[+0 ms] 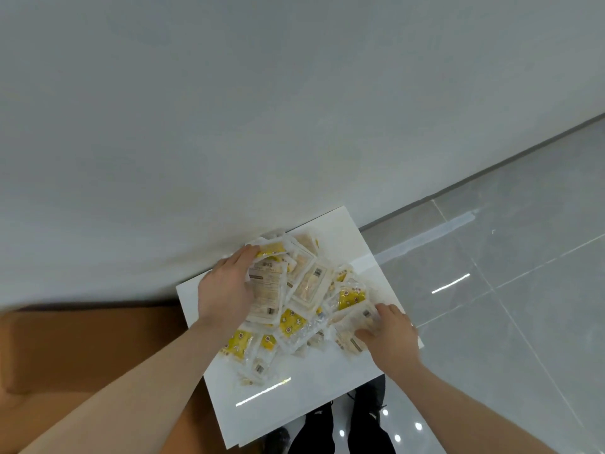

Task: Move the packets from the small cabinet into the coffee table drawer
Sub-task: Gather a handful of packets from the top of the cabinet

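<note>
from the head view, you're standing over the white cabinet top with both hands in a loose heap of yellow-and-clear packets lying on it. your left hand lies over the heap's left flank, fingers curved round the edge of a few packets there; your right hand presses on the packets at the heap's right end, fingers bent over them. neither hand has lifted anything clear yet, as far as this view shows. i'd judge the step to be gathering: sweep both hands inward so the packets bunch between your palms, then squeeze from both sides before lifting, since slick wrappers will likely slide out of a loose hold. mind the cabinet edge just beyond your right hand, where stray packets could drop to the tiled floor. the wall stands close behind your left fingertips, the brown surface under that forearm. open room lies toward you. the coffee table drawer is not in view.
</note>
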`<action>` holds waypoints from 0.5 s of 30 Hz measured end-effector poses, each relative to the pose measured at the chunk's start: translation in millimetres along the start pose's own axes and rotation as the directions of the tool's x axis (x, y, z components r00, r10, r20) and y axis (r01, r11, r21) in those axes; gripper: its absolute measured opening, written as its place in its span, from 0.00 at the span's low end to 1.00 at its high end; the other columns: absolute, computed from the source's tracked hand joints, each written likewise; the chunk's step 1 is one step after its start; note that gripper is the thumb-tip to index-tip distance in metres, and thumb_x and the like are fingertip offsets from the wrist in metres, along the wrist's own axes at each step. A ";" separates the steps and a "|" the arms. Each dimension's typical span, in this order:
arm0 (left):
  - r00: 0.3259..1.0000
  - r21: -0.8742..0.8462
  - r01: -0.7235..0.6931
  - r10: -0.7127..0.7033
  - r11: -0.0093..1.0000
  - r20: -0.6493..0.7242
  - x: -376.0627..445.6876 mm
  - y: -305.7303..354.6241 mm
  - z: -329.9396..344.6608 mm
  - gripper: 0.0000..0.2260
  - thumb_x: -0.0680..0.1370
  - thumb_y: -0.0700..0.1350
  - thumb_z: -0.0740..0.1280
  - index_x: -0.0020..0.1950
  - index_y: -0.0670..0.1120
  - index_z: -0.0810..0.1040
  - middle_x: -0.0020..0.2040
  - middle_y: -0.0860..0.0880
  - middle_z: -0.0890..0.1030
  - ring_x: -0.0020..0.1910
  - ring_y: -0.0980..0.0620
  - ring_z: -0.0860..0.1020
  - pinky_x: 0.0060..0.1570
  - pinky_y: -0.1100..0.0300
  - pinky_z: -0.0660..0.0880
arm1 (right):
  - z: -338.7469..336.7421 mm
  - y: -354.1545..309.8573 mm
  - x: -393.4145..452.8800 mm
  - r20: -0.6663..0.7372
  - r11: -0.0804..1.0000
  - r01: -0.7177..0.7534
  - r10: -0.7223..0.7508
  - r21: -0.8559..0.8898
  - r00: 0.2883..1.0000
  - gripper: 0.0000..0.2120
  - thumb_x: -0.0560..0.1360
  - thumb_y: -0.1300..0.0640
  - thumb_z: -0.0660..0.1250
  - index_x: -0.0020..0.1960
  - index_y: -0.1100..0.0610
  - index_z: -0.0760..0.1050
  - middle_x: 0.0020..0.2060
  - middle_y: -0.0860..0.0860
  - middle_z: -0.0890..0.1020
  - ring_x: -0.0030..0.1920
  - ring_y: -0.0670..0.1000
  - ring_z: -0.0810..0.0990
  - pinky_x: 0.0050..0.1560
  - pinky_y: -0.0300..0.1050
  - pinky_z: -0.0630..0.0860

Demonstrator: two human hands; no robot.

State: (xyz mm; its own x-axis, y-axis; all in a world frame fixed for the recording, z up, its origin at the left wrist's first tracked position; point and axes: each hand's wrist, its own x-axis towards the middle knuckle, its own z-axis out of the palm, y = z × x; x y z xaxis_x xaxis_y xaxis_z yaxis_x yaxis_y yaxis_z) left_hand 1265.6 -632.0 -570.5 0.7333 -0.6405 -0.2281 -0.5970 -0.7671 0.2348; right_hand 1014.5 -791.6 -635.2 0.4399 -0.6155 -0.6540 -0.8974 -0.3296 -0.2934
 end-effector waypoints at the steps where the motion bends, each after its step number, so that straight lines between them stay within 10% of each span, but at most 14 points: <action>1: 1.000 -0.022 0.011 -0.011 1.000 -0.007 -3.7 0.1 -3.2 0.33 0.72 0.32 0.66 0.74 0.56 0.70 0.71 0.55 0.76 0.62 0.46 0.77 0.51 0.52 0.78 | -0.8 2.6 -2.4 0.019 0.998 0.006 -0.007 0.059 1.000 0.17 0.74 0.46 0.72 0.56 0.54 0.73 0.50 0.46 0.74 0.56 0.54 0.78 0.53 0.47 0.73; 6: 0.991 -0.080 -0.034 0.044 0.996 0.129 -35.8 -1.9 14.6 0.27 0.82 0.45 0.63 0.79 0.56 0.61 0.80 0.55 0.61 0.76 0.49 0.64 0.69 0.50 0.72 | -6.0 19.5 -17.3 0.083 0.956 -0.079 0.058 0.284 0.995 0.28 0.76 0.46 0.71 0.72 0.56 0.70 0.66 0.49 0.77 0.67 0.55 0.76 0.65 0.51 0.73; 9: 0.979 -0.068 -0.003 0.017 0.998 0.202 -48.8 6.5 34.5 0.31 0.83 0.62 0.55 0.82 0.54 0.48 0.83 0.53 0.46 0.81 0.48 0.50 0.79 0.49 0.56 | -8.1 26.5 -19.4 0.086 0.931 -0.100 0.074 0.352 0.994 0.23 0.77 0.48 0.71 0.67 0.55 0.72 0.58 0.49 0.81 0.59 0.54 0.80 0.57 0.52 0.78; 15: 0.992 -0.101 0.037 -0.024 0.994 0.123 -47.7 17.8 40.0 0.28 0.84 0.53 0.56 0.82 0.51 0.52 0.83 0.52 0.50 0.81 0.47 0.53 0.77 0.54 0.51 | -8.8 29.3 -22.7 0.113 0.882 -0.096 0.049 0.461 0.992 0.09 0.77 0.55 0.71 0.56 0.49 0.76 0.49 0.43 0.84 0.49 0.46 0.83 0.52 0.49 0.82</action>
State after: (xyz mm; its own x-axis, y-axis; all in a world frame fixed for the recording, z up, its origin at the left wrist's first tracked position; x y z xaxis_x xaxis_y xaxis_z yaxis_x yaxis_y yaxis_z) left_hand 1207.0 -616.6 -593.2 0.7020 -0.6212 -0.3483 -0.5336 -0.7827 0.3205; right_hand 978.5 -793.6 -622.9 0.3884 -0.5462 -0.7422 -0.8501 0.0984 -0.5173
